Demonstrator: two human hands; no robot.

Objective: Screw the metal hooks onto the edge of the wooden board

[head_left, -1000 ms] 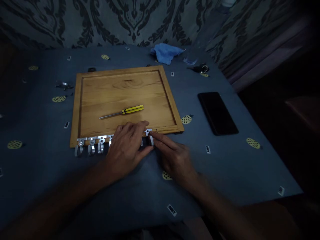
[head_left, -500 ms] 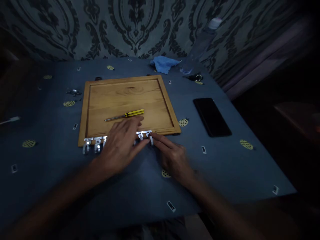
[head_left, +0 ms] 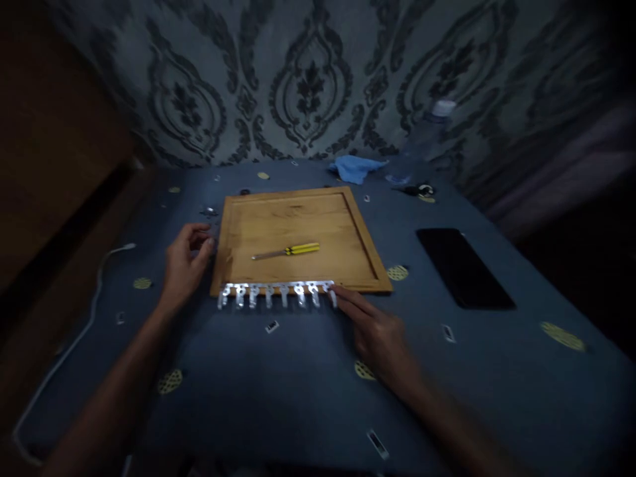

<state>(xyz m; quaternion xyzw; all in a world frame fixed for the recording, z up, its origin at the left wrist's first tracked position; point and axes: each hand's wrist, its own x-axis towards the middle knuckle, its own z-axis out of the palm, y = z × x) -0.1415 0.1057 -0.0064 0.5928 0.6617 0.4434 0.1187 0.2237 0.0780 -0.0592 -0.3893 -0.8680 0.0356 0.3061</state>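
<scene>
A metal hook rail (head_left: pixel 277 285) with several hooks lies along the near edge of a framed wooden board (head_left: pixel 293 222). The fingertips of my right hand (head_left: pixel 380 331) are closed at the rail's right end. Off the board's left side, my left hand (head_left: pixel 183 264) is empty, its fingers curved and the thumb apart from them. Just beyond that hand are small metal pieces (head_left: pixel 209 212), too blurred to make out. On the board rests a screwdriver (head_left: pixel 302 248) with a yellow and black handle, its shaft pointing left.
A black phone (head_left: pixel 464 268) lies right of the board. Behind are a blue cloth (head_left: pixel 355 168), a clear bottle (head_left: pixel 422 139) with a white cap, and a dark item with a ring (head_left: pixel 420 191), perhaps keys. A white cable (head_left: pixel 94 311) runs down the table's left side.
My left hand has left the hook rail and moved left past the board, uncovering the hooks. My right hand stays at the rail's right end. The view has shifted left and up.
</scene>
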